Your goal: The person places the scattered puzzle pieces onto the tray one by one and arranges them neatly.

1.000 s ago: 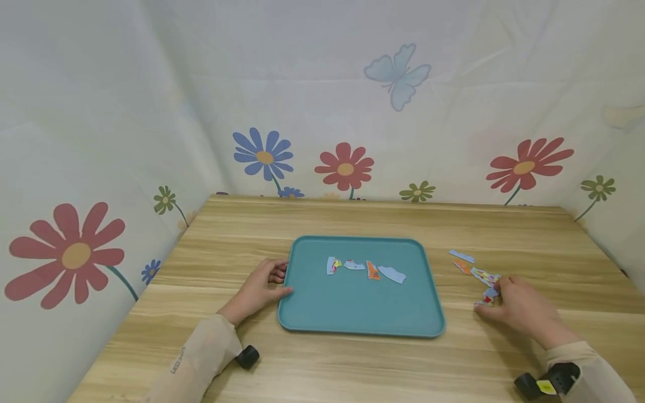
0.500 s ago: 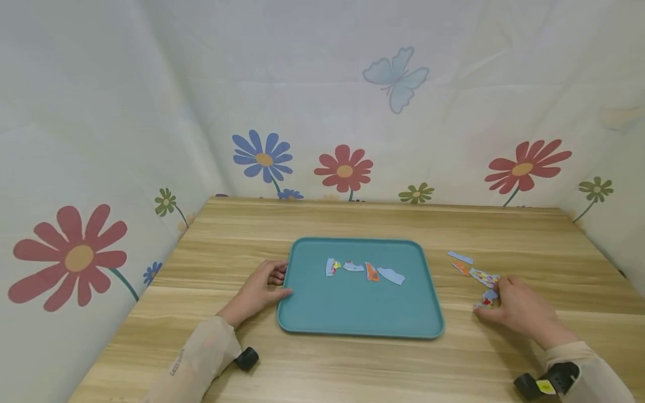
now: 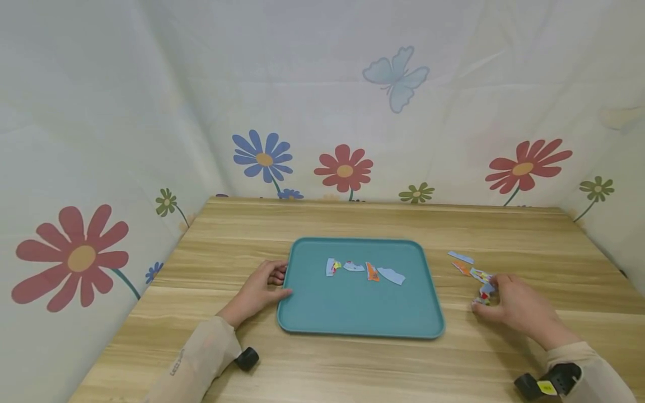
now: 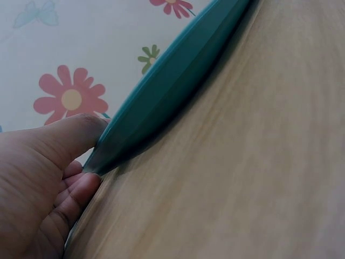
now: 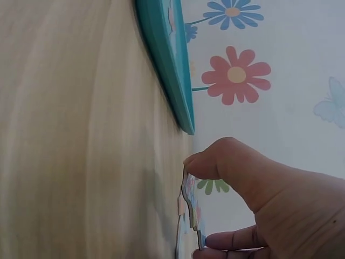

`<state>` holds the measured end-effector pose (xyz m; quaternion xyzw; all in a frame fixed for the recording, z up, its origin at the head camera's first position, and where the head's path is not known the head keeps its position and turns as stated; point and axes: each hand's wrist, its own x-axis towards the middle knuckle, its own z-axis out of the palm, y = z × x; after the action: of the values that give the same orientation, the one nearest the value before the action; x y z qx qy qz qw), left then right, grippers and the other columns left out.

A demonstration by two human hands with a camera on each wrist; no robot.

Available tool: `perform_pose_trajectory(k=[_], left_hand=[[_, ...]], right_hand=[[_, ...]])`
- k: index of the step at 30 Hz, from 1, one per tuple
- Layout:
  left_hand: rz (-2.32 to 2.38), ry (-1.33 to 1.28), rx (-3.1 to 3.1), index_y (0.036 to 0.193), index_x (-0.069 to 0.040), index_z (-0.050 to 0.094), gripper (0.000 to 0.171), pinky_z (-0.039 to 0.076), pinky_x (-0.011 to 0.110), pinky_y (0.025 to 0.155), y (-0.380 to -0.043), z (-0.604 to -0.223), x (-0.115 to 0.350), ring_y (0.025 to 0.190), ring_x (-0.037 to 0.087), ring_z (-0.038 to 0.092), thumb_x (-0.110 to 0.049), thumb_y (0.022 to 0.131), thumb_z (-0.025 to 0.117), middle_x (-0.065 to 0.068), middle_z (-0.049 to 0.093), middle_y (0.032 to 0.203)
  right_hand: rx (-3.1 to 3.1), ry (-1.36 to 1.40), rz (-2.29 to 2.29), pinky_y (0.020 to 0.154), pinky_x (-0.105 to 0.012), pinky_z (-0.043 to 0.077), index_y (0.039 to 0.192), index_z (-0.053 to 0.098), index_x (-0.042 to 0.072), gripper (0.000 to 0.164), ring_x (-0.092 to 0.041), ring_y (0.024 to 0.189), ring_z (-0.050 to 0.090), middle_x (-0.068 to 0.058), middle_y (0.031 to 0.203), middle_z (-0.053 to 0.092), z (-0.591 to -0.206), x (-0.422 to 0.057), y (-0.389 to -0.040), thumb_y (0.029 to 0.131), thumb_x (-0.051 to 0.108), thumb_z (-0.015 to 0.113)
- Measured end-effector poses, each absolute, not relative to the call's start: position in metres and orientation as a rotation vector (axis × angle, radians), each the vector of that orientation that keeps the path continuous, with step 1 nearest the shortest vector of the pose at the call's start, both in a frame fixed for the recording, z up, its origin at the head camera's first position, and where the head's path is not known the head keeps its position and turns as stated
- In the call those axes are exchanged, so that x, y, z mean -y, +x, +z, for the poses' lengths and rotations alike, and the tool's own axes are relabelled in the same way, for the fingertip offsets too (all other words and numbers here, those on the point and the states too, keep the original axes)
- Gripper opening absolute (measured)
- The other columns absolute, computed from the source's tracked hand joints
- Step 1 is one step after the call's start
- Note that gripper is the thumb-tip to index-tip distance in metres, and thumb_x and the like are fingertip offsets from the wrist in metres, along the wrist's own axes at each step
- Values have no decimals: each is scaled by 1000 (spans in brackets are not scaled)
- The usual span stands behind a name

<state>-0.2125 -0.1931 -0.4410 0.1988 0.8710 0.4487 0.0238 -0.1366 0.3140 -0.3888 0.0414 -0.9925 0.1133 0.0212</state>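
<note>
My left hand (image 3: 257, 290) grips the left rim of the teal tray (image 3: 353, 313), thumb on the rim and fingers curled at its outer side. My right hand (image 3: 524, 308) pinches an irregular puzzle piece (image 3: 486, 290), blue with red and yellow print, between thumb and fingers. In the right wrist view this puzzle piece (image 5: 192, 200) stands on edge to the camera, partly raised off the table. Just beyond it lie a multicoloured piece (image 3: 478, 275), an orange piece (image 3: 461, 268) and a thin light-blue piece (image 3: 461, 257). Fingertips partly cover the held piece.
Several pieces lie in a row on the tray, among them an orange one (image 3: 372, 272) and a pale blue one (image 3: 391, 276). The wooden table (image 3: 353, 364) meets a flower-printed cloth (image 3: 302, 84) at its back and sides.
The right hand has shifted slightly left and the pinched puzzle piece has tilted and moved with it, now overlapping the multicoloured piece in view. The left hand and tray stay put.
</note>
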Motion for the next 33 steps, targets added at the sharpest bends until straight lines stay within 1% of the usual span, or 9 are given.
perform_pose_trajectory(k=[3, 6, 9, 15, 19, 21, 23, 29, 33], left_hand=[[1388, 617, -2701, 136, 5, 46, 66, 53, 23, 88, -212, -441, 193, 100, 19, 56, -12, 81, 78, 15, 53, 118], [1392, 620, -2698, 136, 5, 45, 66, 53, 23, 88, -213, -441, 193, 101, 19, 56, -12, 81, 78, 15, 53, 118], [1389, 619, -2697, 136, 5, 45, 66, 53, 24, 88, -213, -441, 193, 101, 19, 56, -12, 81, 78, 15, 53, 119], [1380, 612, -2693, 137, 4, 45, 67, 53, 27, 89, -212, -441, 193, 101, 19, 56, -15, 82, 77, 15, 53, 119], [1380, 606, -2693, 137, 3, 45, 67, 53, 27, 89, -211, -441, 193, 101, 19, 56, -15, 82, 77, 15, 53, 119], [1380, 607, -2695, 137, 3, 45, 66, 53, 27, 88, -211, -441, 193, 101, 19, 56, -15, 82, 77, 15, 53, 118], [1377, 612, -2698, 137, 4, 45, 66, 53, 26, 88, -211, -441, 193, 100, 18, 56, -16, 82, 77, 15, 53, 118], [1371, 615, -2708, 136, 4, 46, 66, 53, 26, 88, -212, -442, 194, 100, 18, 56, -17, 82, 77, 14, 53, 117], [1380, 609, -2706, 135, 4, 46, 66, 53, 26, 88, -211, -441, 193, 100, 18, 56, -15, 81, 78, 14, 53, 117]], right_hand=[[3059, 166, 352, 65, -49, 53, 107, 58, -11, 71, -30, 82, 60, -20, 95, 61, -384, -311, -138, 73, 49, 76], [3037, 199, 341, 64, -48, 53, 108, 58, -9, 69, -30, 83, 60, -21, 99, 61, -379, -306, -140, 74, 48, 76], [3018, 240, 310, 61, -44, 52, 110, 59, -9, 69, -27, 80, 58, -20, 98, 60, -372, -301, -142, 74, 48, 76], [2970, 347, 277, 59, -34, 49, 107, 60, -6, 62, -20, 75, 54, -14, 93, 61, -362, -290, -149, 75, 45, 76], [2957, 398, 269, 52, -25, 43, 111, 60, -4, 62, -15, 70, 52, -13, 96, 61, -357, -283, -153, 75, 45, 77], [2954, 424, 253, 50, -23, 41, 114, 60, -4, 65, -14, 68, 52, -14, 97, 60, -356, -279, -155, 75, 44, 77], [2953, 450, 241, 50, -24, 42, 116, 60, -4, 66, -14, 68, 52, -14, 100, 61, -356, -276, -159, 75, 44, 77], [2927, 581, 248, 57, -28, 48, 111, 61, -3, 60, -15, 71, 54, -12, 98, 60, -361, -264, -171, 73, 41, 79], [2944, 633, 268, 56, -26, 47, 112, 61, -2, 59, -14, 71, 53, -12, 99, 60, -364, -254, -177, 73, 39, 79]])
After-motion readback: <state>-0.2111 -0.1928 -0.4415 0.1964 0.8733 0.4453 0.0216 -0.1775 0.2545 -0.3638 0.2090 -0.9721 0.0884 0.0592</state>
